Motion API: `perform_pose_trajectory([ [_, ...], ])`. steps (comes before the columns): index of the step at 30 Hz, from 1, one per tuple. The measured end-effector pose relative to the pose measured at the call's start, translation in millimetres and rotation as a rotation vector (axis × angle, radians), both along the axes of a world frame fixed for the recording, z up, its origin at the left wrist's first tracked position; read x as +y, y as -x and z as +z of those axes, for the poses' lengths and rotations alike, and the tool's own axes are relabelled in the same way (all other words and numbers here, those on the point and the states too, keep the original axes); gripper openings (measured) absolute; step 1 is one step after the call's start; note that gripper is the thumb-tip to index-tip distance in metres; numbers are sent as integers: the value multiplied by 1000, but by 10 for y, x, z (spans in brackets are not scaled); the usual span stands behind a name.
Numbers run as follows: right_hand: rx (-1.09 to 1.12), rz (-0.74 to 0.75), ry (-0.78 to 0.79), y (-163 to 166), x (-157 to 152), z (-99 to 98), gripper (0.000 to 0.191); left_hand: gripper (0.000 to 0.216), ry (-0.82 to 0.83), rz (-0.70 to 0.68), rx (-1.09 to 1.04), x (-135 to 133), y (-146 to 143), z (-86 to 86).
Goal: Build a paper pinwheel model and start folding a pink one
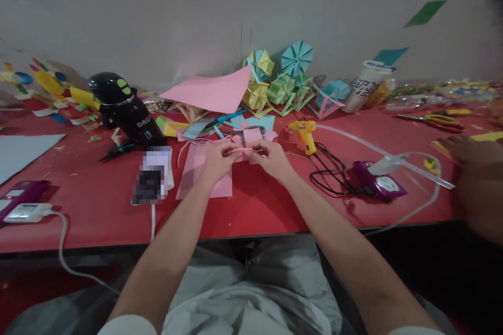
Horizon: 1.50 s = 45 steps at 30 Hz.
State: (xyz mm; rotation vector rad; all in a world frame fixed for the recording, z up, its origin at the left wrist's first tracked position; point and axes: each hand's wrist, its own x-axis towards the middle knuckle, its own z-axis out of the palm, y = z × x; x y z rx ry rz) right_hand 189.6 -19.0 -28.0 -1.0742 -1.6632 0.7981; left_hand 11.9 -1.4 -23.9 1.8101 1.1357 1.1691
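Note:
Between my two hands is a small folded strip of pink paper, pinched at both ends above the red table. My left hand grips its left end with thumb and fingers. At the right end, my right hand is closed on the same strip. Below and left of the hands lies a flat pink sheet. Just behind the fingers is a small pink paper square, with scissors partly covered by paper scraps. Exact folds in the strip are too small to make out.
A yellow hot glue gun stands right of my hands, its black cord running to a purple power strip. Left are a phone and a black bottle. Folded paper umbrellas line the back. Another person's hand rests far right.

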Motion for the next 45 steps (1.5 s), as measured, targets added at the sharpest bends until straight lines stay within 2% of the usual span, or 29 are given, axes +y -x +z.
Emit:
perform_pose_trajectory([
  [10, 10, 15, 55, -20, -15, 53, 35, 10, -18, -66, 11, -63, -20, 71],
  [19, 5, 98, 59, -1, -4, 1, 27, 10, -68, 3, 147, -82, -8, 86],
  [31, -46, 92, -6, 29, -34, 20, 16, 11, -72, -44, 141, -119, -32, 100],
  [40, -18, 78, 6, 10, -16, 13, 24, 11, -77, 32, 128, -153, -38, 151],
  [43, 13, 8, -13, 39, -3, 2, 25, 13, -97, 112, 118, -153, -30, 157],
  [45, 49, -89, -58, 50, -7, 6, 29, 11, -115, 183, 103, -148, -18, 156],
])
